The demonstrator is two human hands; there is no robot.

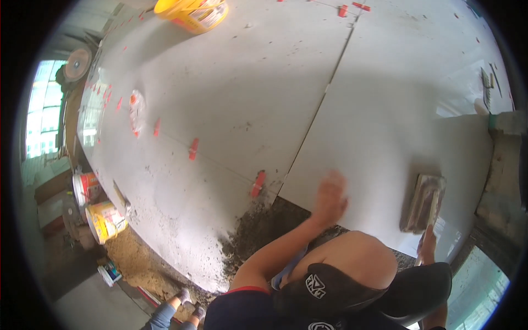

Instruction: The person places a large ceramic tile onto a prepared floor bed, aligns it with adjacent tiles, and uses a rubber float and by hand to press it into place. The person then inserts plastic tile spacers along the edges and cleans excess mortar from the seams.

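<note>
My left hand (331, 195) is motion-blurred over the lower part of a large pale tile (374, 137), its fingers indistinct. My right hand (427, 246) grips the handle of a flat rectangular tool (416, 203) with a grimy head, which is over the tile's right part. A dark gap separates this tile from the tile (209, 93) to its left. Red clips (257, 184) stand along a seam there. Dark mortar (247, 236) shows at the tiles' lower edge, beside my knee (357, 258).
A yellow bucket (190, 16) stands at the far edge. More buckets (105, 223) stand by sand (132, 258) at the left. Another person's legs (170, 313) show at bottom left. A clear plastic bag (136, 113) lies on the left tile; small tools (487, 88) lie far right.
</note>
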